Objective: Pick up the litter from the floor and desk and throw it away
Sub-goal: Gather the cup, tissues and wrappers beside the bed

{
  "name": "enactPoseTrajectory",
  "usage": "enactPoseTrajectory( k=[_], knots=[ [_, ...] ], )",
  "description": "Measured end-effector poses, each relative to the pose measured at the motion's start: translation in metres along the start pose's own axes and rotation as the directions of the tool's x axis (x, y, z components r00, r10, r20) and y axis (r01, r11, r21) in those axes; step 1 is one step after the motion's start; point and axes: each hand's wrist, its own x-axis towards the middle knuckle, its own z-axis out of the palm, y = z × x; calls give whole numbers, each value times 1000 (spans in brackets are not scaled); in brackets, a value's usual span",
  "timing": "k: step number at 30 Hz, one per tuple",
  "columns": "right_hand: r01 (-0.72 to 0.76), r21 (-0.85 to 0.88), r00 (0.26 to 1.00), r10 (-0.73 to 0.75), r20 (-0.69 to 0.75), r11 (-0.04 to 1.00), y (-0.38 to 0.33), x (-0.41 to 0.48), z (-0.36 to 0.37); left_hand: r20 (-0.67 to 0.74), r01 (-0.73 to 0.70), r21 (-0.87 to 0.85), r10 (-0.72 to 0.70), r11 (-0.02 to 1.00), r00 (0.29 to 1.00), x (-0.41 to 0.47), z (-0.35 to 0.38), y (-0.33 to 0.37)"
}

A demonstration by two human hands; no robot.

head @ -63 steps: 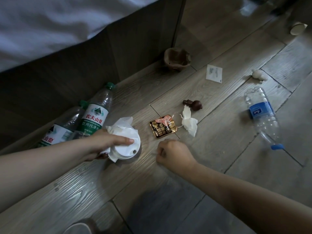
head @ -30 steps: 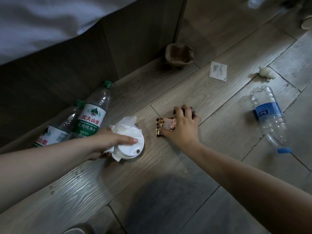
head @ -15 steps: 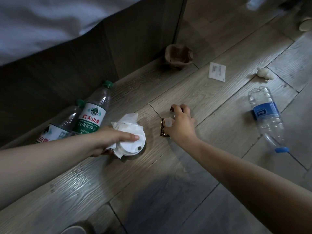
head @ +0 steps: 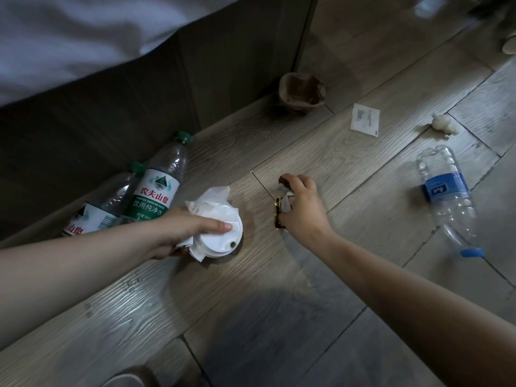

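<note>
My left hand grips a cup with a white lid and crumpled tissues pressed against it, low over the wooden floor. My right hand is closed over a bundle of small litter: a gold and black wrapper, a white tissue scrap and a dark brown piece pinched at the fingertips. Most of that bundle is hidden under the hand.
Two green-capped water bottles lie beside the dark bed base. A blue-label bottle lies at right. Farther off sit a brown crumpled cup, a white sachet and a small white wad.
My right hand reached forward from near me to the wrapper, tissue and brown piece, closed over them and gathered them together. My left hand kept holding the lidded cup and tissues.
</note>
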Motion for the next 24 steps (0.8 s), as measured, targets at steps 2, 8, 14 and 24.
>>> enactPoseTrajectory(
  k=[2, 8, 14, 24],
  knots=[
    [-4, 57, 1000, 4, -11, 998, 5, -1, -5, 6, -2, -6, 2, 1000, 1000, 0, 2, 2],
    [-54, 158, 997, 61, -43, 986, 19, -9, -26, 48, -21, -22, 22, 1000, 999, -4, 8, 11],
    [-61, 305, 990, 96, -101, 951, 18, -19, -50, 95, -34, -55, 39, 998, 995, -1, 19, 20],
    [-299, 459, 929, 365, -61, 837, -8, -69, -95, 81, 70, -191, -56, 979, 995, -40, 37, 47]
  ],
)
